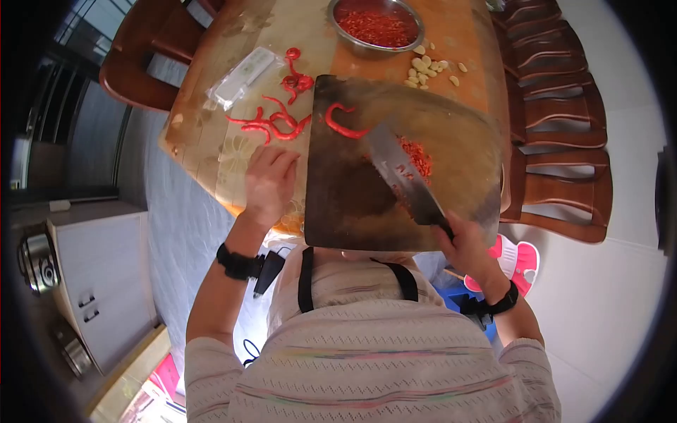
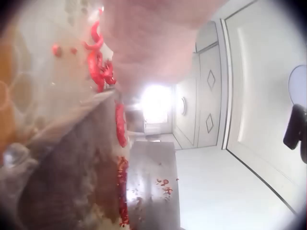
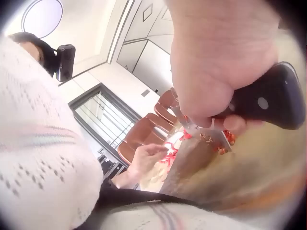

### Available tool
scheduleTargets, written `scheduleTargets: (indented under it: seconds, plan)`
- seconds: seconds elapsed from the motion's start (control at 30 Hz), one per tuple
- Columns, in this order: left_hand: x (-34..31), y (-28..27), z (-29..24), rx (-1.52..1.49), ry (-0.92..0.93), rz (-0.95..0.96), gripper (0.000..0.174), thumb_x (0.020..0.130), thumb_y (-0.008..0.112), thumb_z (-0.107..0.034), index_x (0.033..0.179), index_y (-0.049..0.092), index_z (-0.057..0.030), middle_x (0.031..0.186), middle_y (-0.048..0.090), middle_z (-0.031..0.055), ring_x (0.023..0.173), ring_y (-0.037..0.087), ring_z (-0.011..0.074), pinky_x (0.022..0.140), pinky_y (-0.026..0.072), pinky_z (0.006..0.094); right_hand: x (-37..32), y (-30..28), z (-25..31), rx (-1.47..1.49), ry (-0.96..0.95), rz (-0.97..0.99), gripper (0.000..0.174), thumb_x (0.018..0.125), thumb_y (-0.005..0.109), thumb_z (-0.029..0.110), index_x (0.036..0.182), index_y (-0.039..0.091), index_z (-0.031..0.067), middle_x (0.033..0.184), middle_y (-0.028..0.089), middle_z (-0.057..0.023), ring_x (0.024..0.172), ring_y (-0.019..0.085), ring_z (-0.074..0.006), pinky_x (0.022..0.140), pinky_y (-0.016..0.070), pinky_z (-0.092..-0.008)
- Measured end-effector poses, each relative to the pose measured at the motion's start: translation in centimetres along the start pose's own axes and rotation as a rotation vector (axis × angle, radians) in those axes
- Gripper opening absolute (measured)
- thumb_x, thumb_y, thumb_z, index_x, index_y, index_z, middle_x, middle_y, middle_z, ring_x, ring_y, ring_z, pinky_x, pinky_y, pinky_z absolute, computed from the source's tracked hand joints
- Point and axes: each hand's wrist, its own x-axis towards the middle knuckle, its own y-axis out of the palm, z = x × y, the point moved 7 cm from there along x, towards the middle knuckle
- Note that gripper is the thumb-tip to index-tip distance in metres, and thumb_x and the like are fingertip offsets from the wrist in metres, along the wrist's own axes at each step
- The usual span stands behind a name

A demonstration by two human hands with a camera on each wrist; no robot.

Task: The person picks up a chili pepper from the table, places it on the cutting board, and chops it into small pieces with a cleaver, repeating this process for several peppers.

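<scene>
My right hand [image 1: 465, 245] grips the black handle [image 3: 268, 98] of a cleaver [image 1: 405, 173], whose wide blade slants across the cutting board [image 1: 338, 211]. Red bits cling to the blade, and beside it lies a small heap of chopped chili [image 1: 417, 156]. One whole red chili [image 1: 341, 125] rests on the board near the cleaver's tip. To the left, my left hand [image 1: 271, 182] hovers over the table beside the board, fingers loosely bent, nothing seen in them. Its fingertips come close to several whole red chilies [image 1: 282, 127] on the tablecloth.
A metal bowl [image 1: 338, 35] of chopped chili stands beyond the board. Peeled garlic cloves [image 1: 423, 69] lie to its right. A clear-wrapped white package [image 1: 245, 76] sits at the far left, near more chilies [image 1: 297, 82]. Wooden chairs [image 1: 560, 180] line the right side.
</scene>
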Motion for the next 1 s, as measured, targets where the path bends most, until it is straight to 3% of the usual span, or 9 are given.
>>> scheduleTargets:
  seconds: [0.07, 0.17, 0.37, 0.6, 0.77, 1.0]
  plan:
    - [2.4, 1.1, -2.0, 0.045, 0.145, 0.051, 0.024, 0.071, 0.066, -0.001, 0.094, 0.063, -0.0069, 0.094, 0.058, 0.0066, 0.09, 0.055, 0.027, 0.075, 0.0471, 0.0356, -0.6, 1.3, 0.4, -0.06, -0.115, 0.029, 0.012, 0.084, 0.058, 0.011, 0.088, 0.053, 0.0007, 0.068, 0.055, -0.0225, 0.064, 0.055, -0.0408, 0.055, 0.0429, -0.0416]
    - [6.6, 3.2, -5.0, 0.043, 0.316, 0.09, 0.021, 0.071, 0.066, -0.001, 0.09, 0.063, -0.0067, 0.091, 0.058, 0.006, 0.088, 0.055, 0.0263, 0.072, 0.0476, 0.0355, -0.5, 1.0, 0.1, -0.047, -0.136, -0.049, 0.011, 0.084, 0.058, 0.01, 0.086, 0.052, 0.0007, 0.068, 0.054, -0.0224, 0.064, 0.053, -0.0419, 0.055, 0.0423, -0.0423]
    - [7.2, 6.7, -4.1, 0.03, 0.288, 0.18, 0.017, 0.073, 0.062, -0.002, 0.089, 0.062, -0.0083, 0.088, 0.058, 0.0027, 0.087, 0.054, 0.0237, 0.071, 0.0481, 0.0337, -1.6, 0.5, -0.7, 0.001, -0.013, -0.125, 0.011, 0.085, 0.056, 0.01, 0.086, 0.051, 0.0002, 0.068, 0.053, -0.0238, 0.066, 0.053, -0.0432, 0.056, 0.042, -0.0433]
    - [5.6, 4.2, -5.2, -0.026, 0.283, 0.166, 0.016, 0.074, 0.061, -0.005, 0.089, 0.063, -0.0104, 0.087, 0.058, 0.0029, 0.086, 0.056, 0.0233, 0.069, 0.0492, 0.0333, -1.7, 1.1, -1.0, -0.001, 0.002, -0.139, 0.012, 0.085, 0.054, 0.01, 0.09, 0.049, 0.0002, 0.07, 0.054, -0.025, 0.067, 0.053, -0.0447, 0.057, 0.0419, -0.0447]
    - [2.0, 4.9, -6.8, 0.018, 0.263, 0.315, 0.021, 0.07, 0.068, -0.005, 0.09, 0.063, -0.0077, 0.087, 0.059, 0.005, 0.083, 0.057, 0.0254, 0.069, 0.0489, 0.0348, -2.1, 1.1, -0.3, -0.02, -0.008, -0.117, 0.012, 0.085, 0.054, 0.01, 0.091, 0.051, 0.0, 0.07, 0.054, -0.0245, 0.067, 0.053, -0.0442, 0.057, 0.0425, -0.0436]
    - [2.8, 2.2, -6.3, -0.07, 0.222, 0.206, 0.023, 0.071, 0.068, -0.005, 0.094, 0.064, -0.0083, 0.093, 0.06, 0.0067, 0.086, 0.058, 0.0256, 0.07, 0.0499, 0.0345, -1.6, 1.6, 0.9, 0.016, -0.074, -0.15, 0.015, 0.084, 0.054, 0.008, 0.097, 0.054, 0.0002, 0.07, 0.054, -0.0239, 0.067, 0.055, -0.0424, 0.059, 0.0437, -0.0411]
